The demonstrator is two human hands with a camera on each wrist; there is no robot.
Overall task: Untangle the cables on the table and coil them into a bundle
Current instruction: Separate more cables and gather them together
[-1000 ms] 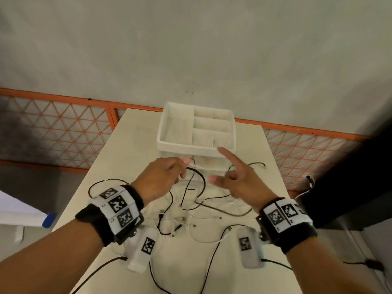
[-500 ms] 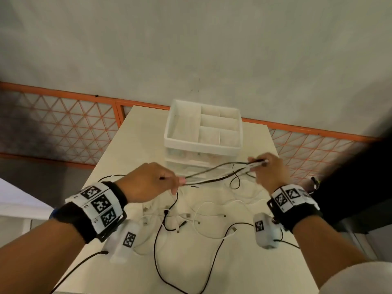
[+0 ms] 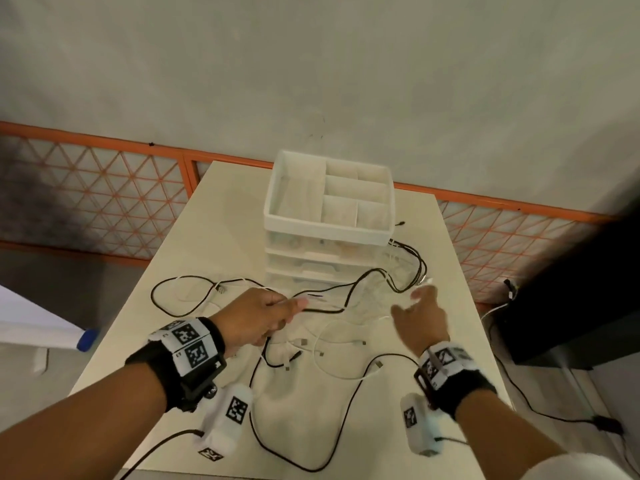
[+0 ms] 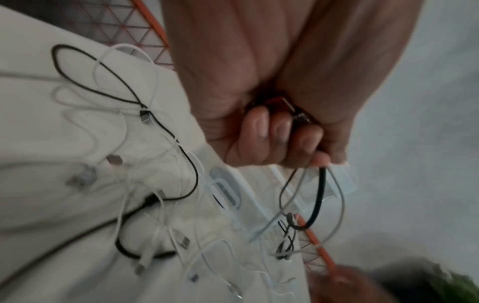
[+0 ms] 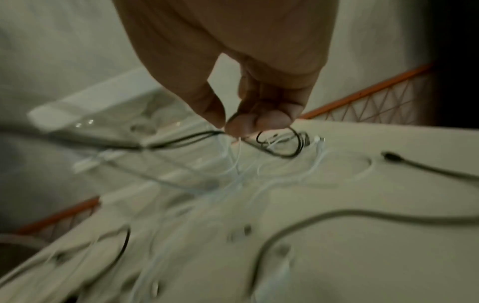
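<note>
Sorting the tangle, still at the untangling step.

At centre left of the head view the left hand (image 3: 258, 318) reaches forward, fingers curled round black and white cables (image 3: 332, 306) near their ends. Loose loops sprawl over the middle of the table (image 3: 214, 216), just before the white drawer organiser (image 3: 329, 230). At centre right the right hand (image 3: 420, 315) pinches thin strands between thumb and fingertips. Next, probably, one cable must be drawn free, slowly, lest knots tighten.
</note>
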